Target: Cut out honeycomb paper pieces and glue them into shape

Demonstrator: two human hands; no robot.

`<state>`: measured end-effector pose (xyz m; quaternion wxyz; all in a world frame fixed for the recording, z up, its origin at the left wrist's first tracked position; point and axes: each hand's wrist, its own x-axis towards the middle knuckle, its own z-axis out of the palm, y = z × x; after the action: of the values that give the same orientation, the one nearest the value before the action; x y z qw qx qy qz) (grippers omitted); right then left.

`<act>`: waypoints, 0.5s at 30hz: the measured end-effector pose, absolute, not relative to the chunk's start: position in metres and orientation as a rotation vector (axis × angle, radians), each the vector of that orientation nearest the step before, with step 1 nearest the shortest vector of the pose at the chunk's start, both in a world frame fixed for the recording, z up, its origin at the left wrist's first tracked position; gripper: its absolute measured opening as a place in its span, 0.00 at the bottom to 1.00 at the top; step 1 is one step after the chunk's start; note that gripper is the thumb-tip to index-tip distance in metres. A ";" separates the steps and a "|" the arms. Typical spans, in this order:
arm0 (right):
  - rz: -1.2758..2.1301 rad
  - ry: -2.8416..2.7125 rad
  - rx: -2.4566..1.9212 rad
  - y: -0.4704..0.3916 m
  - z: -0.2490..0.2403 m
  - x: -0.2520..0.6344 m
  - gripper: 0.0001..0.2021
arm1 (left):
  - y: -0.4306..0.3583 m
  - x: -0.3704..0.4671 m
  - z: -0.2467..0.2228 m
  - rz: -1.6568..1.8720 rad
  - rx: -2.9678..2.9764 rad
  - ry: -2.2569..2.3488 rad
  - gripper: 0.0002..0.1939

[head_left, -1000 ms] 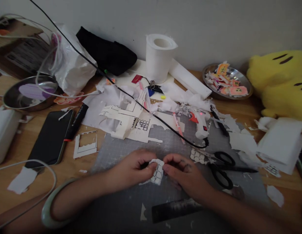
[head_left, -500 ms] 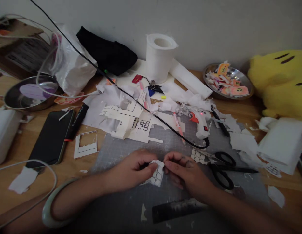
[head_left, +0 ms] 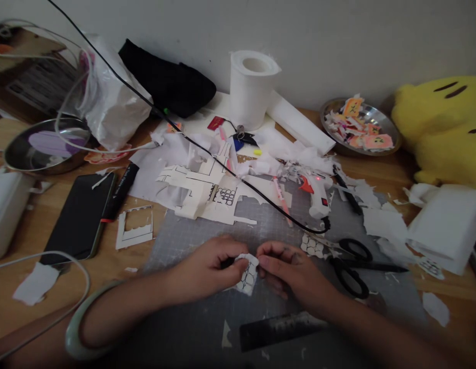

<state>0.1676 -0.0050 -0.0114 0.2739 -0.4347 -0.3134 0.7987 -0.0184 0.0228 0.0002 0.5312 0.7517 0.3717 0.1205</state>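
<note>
A small white paper piece with black-drawn round cells (head_left: pixel 249 281) is pinched between the thumb and fingers of my left hand (head_left: pixel 220 264), above the grey cutting mat (head_left: pixel 199 318). My right hand (head_left: pixel 290 269) is closed at the upper right edge of that piece, thumb against forefinger; its other fingers curl below. To the right of this hand lie black-handled scissors (head_left: pixel 351 271) and another cell-patterned paper piece (head_left: pixel 312 246). Nearer to me, a dark ruler (head_left: pixel 276 330) rests on the mat, with a small pale scrap (head_left: pixel 226 334) beside it.
A white glue gun (head_left: pixel 318 200) shows a red light; a black cable (head_left: pixel 145 100) crosses overhead. Cut card pieces (head_left: pixel 207 189), paper scraps and a paper roll (head_left: pixel 251 87) stand behind. A phone (head_left: pixel 82 215) is left, a metal bowl (head_left: pixel 384 123) of scraps right.
The paper piece has turned slightly and shifted a little to the right in my fingers. My right hand stays at its edge, almost still.
</note>
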 end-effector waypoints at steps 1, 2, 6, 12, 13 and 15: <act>2.148 -0.839 -1.175 -0.005 -0.011 0.168 0.14 | 0.023 -0.018 0.000 0.288 1.791 0.883 0.15; 2.148 -0.838 -1.178 -0.005 -0.011 0.168 0.14 | 0.023 -0.018 0.000 0.289 1.790 0.880 0.15; 2.149 -0.839 -1.155 -0.004 -0.011 0.168 0.14 | 0.023 -0.018 -0.001 0.311 1.804 0.885 0.14; 2.144 -0.845 -1.154 -0.005 -0.011 0.167 0.13 | 0.022 -0.019 -0.002 0.330 1.798 0.866 0.14; 2.143 -0.844 -1.154 -0.005 -0.011 0.167 0.14 | 0.022 -0.019 -0.002 0.325 1.800 0.865 0.14; 2.138 -0.840 -1.156 -0.004 -0.010 0.167 0.15 | 0.022 -0.019 -0.002 0.317 1.808 0.867 0.14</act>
<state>0.1669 -0.0044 -0.0099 0.2808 -0.4315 -0.3136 0.7979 -0.0192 0.0223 -0.0023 0.5276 0.7566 0.3627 0.1327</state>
